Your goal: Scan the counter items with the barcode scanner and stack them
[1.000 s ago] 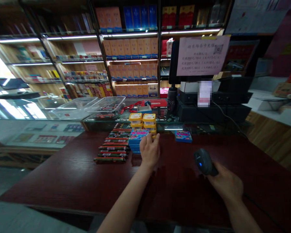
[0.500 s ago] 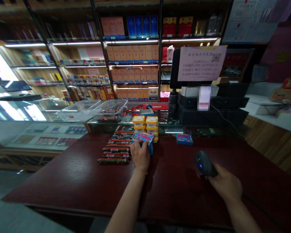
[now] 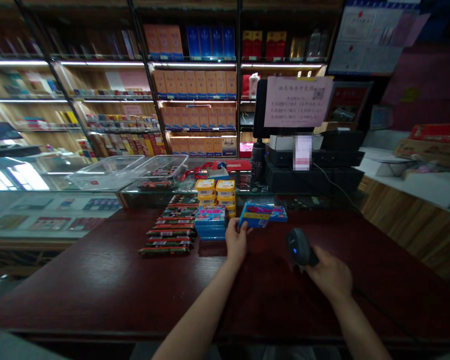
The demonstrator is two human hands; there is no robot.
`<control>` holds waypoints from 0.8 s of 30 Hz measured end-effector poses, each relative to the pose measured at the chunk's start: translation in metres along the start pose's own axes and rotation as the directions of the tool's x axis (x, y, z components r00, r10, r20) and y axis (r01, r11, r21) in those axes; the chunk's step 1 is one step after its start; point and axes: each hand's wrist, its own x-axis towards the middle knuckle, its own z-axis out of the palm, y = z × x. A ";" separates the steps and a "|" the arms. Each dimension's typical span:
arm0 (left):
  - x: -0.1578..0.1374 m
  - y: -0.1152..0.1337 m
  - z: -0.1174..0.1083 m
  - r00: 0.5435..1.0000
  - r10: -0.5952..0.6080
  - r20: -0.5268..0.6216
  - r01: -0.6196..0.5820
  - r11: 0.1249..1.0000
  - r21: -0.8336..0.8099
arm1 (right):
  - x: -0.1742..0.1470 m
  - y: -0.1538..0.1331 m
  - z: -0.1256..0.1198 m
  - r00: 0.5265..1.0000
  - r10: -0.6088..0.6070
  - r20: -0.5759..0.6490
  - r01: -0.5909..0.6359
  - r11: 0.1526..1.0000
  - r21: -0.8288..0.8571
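Note:
My left hand (image 3: pixel 237 241) grips a flat blue snack box (image 3: pixel 254 216) by its lower left corner, tilted above the table, its printed side with a barcode showing. Behind it, partly covered, another blue box (image 3: pixel 280 213) lies on the table. In my right hand (image 3: pixel 330 274) is a black barcode scanner (image 3: pixel 299 247) with a blue light on its head. Left of my left hand stands a stack of blue boxes (image 3: pixel 211 223). Beside that lies a row of long, thin dark packets (image 3: pixel 168 233). Yellow-lidded tubs (image 3: pixel 225 188) are stacked behind the boxes.
The dark red wooden table (image 3: pixel 142 290) meets a glass counter at the back. Clear plastic bins (image 3: pixel 105 172) sit on the glass. A monitor (image 3: pixel 260 107) with a pink notice stands at the back right, above black equipment (image 3: pixel 315 176). The scanner's cable trails to the right.
My left hand has lifted a blue box off the stack and carried it right, toward the scanner. The whole scene has shifted slightly left in view; my right hand still holds the scanner.

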 end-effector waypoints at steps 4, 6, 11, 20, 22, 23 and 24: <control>0.003 -0.035 0.003 0.980 -0.199 -0.005 0.195 0.962 -0.189 | 0.002 -0.010 -0.014 0.994 0.066 0.087 -0.084 0.971 0.223; 0.005 -0.046 0.000 0.970 -0.239 -0.044 0.225 0.952 -0.209 | 0.000 -0.015 -0.019 0.990 0.046 0.133 -0.104 0.875 0.473; 0.007 -0.053 -0.006 0.964 -0.249 -0.091 0.223 0.948 -0.225 | -0.011 -0.029 -0.027 0.965 0.041 0.258 -0.236 0.561 0.793; 0.006 -0.047 -0.001 0.963 -0.240 -0.122 0.206 0.948 -0.241 | -0.021 -0.035 -0.038 0.895 0.121 0.429 -0.432 0.473 0.768; 0.005 -0.046 -0.001 0.963 -0.241 -0.122 0.205 0.946 -0.250 | -0.022 -0.034 -0.037 0.891 0.121 0.438 -0.437 0.490 0.754; 0.005 -0.046 -0.001 0.963 -0.241 -0.123 0.205 0.946 -0.251 | -0.022 -0.032 -0.037 0.892 0.115 0.438 -0.433 0.502 0.749; 0.005 -0.046 -0.002 0.963 -0.241 -0.121 0.205 0.946 -0.251 | -0.022 -0.031 -0.036 0.898 0.106 0.428 -0.417 0.520 0.745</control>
